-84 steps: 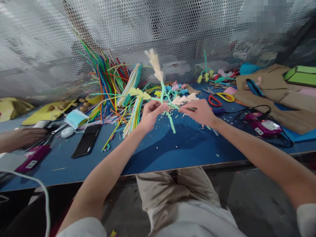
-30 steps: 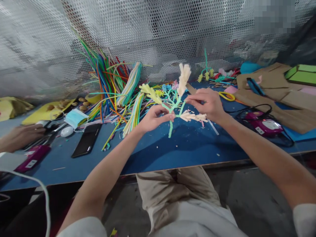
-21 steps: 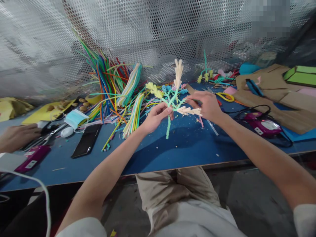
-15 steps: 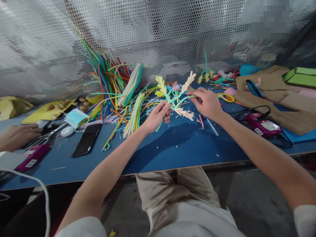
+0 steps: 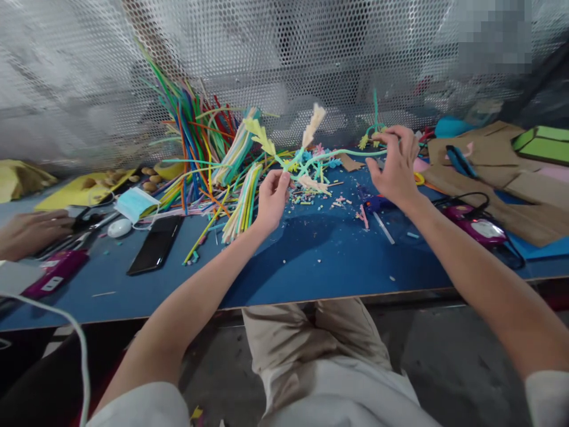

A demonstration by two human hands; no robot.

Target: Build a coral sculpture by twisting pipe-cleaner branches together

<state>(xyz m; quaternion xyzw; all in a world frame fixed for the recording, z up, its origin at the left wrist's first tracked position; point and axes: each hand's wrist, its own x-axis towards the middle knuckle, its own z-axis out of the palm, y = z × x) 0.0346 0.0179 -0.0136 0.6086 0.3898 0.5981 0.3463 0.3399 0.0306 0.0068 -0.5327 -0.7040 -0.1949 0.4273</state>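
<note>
Pinched in my left hand (image 5: pixel 274 198) is a branched green pipe-cleaner stem (image 5: pixel 317 158). It carries a yellow-green leafy tip (image 5: pixel 260 135) and cream leafy tips (image 5: pixel 313 124), one upright and one low near the table. A long green strand runs right from the stem to my right hand (image 5: pixel 396 163). That hand is raised, thumb and fingers apart, with the strand's end by its fingers; whether it touches the strand is unclear. Behind it stands another small green piece with yellow-green tips (image 5: pixel 363 141).
Pipe-cleaner bundles (image 5: pixel 235 154) stand left of centre. A black phone (image 5: pixel 155 246), a blue mask (image 5: pixel 136 204) and another person's hand (image 5: pixel 35 232) are at left. A blue glue gun (image 5: pixel 377 201), brown paper (image 5: pixel 511 201) and a purple device (image 5: pixel 475 225) lie at right.
My right hand has moved right and up, and its fingers have spread. The branched stem has shifted left and turned in my left hand, and its green strand now stretches further right.
</note>
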